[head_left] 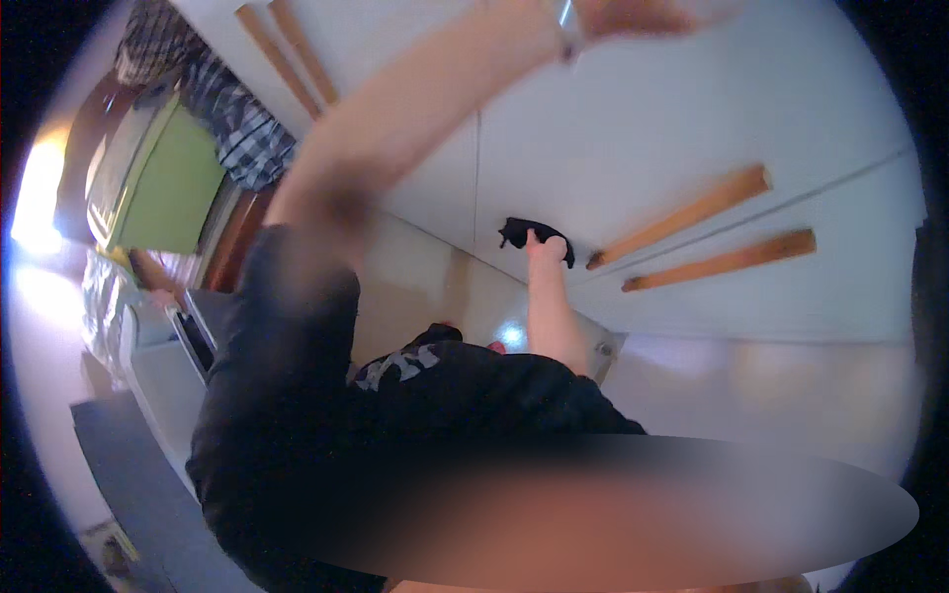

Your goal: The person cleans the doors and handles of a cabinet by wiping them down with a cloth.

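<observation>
My left arm reaches up across the view, and my left hand (638, 15) is at the upper edge in front of a white cabinet door (613, 109). That hand is blurred and partly cut off, so its grip does not show clearly. Lower down, in the middle, my right hand (547, 245) is closed on a small bunched black cloth (524, 232). The cloth is in front of the white doors, left of a long wooden handle (682, 217). A second wooden handle (722, 261) runs beside the first, across the seam between doors.
Another pair of wooden handles (287, 59) is at the upper left. Plaid cloth (242, 128) lies by a green box (178, 178) on the left. A white piece of furniture (163, 381) and a dark grey panel (148, 484) are lower left. Shiny floor (425, 282) shows below the doors.
</observation>
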`<state>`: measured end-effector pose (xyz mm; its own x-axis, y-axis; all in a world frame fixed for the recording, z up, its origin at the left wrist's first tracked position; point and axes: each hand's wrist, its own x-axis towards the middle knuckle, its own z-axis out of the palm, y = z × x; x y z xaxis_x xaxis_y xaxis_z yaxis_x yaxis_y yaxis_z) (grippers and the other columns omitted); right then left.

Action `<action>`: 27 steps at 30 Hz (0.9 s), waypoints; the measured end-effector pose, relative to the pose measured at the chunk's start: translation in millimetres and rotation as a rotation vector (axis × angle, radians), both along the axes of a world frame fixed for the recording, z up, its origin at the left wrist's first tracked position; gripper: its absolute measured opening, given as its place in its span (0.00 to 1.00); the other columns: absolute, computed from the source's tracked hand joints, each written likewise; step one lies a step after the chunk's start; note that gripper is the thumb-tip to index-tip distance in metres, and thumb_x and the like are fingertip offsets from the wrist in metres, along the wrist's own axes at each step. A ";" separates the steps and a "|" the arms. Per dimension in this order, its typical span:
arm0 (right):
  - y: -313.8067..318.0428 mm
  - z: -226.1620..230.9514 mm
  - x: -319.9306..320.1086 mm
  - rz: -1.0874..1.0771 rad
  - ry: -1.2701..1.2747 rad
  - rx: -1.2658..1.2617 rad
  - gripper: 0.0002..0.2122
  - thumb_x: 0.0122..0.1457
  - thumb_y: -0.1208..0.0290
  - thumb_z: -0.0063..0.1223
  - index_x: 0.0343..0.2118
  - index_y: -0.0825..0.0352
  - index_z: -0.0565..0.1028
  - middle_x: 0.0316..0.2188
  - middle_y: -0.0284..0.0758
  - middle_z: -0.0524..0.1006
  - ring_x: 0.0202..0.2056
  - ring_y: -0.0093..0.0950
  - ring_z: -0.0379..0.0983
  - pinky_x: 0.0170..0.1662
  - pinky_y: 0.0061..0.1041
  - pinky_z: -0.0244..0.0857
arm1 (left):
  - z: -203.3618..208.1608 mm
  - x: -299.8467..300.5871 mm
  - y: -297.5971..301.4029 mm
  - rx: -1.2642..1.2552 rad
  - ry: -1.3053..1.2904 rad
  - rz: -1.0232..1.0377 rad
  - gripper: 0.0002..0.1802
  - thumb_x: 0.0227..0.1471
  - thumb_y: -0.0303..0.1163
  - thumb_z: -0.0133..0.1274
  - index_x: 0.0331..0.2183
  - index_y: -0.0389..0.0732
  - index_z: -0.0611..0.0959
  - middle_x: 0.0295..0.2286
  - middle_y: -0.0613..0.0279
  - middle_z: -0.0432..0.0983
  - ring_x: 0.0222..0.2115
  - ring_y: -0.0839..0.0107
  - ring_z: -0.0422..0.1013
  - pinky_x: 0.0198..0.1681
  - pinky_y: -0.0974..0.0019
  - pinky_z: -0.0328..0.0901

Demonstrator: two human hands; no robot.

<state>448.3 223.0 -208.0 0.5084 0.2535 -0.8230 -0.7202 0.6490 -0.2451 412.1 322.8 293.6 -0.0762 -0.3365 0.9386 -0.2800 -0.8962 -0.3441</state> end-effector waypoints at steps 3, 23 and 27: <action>12.7 50.7 -7.5 0.177 -0.020 0.101 0.18 0.61 0.64 0.31 0.50 0.69 0.64 0.51 0.44 0.65 0.53 0.41 0.59 0.54 0.49 0.56 | -148.9 -58.0 -12.2 -0.485 0.212 0.145 0.27 0.37 0.30 0.58 0.44 0.42 0.73 0.49 0.50 0.65 0.51 0.51 0.59 0.56 0.56 0.50; -108.9 356.4 14.2 0.487 -2.074 -0.588 0.16 0.54 0.81 0.46 0.47 0.74 0.70 0.44 0.41 0.74 0.44 0.25 0.70 0.50 0.23 0.60 | -273.9 6.8 -84.0 -0.791 0.495 0.155 0.39 0.41 0.50 0.55 0.56 0.59 0.63 0.61 0.50 0.38 0.60 0.42 0.30 0.58 0.38 0.30; -97.9 387.3 33.6 0.023 -2.381 -0.872 0.15 0.53 0.79 0.47 0.45 0.73 0.72 0.48 0.43 0.71 0.51 0.34 0.64 0.53 0.33 0.58 | -234.1 53.1 -75.4 -0.485 0.189 0.460 0.35 0.41 0.57 0.53 0.52 0.58 0.69 0.57 0.52 0.51 0.59 0.41 0.38 0.57 0.34 0.23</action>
<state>481.9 125.1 179.3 0.2837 0.3526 0.8917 0.9479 0.0376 -0.3165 465.2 247.4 59.5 0.1528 0.1657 0.9743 0.1495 -0.9784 0.1430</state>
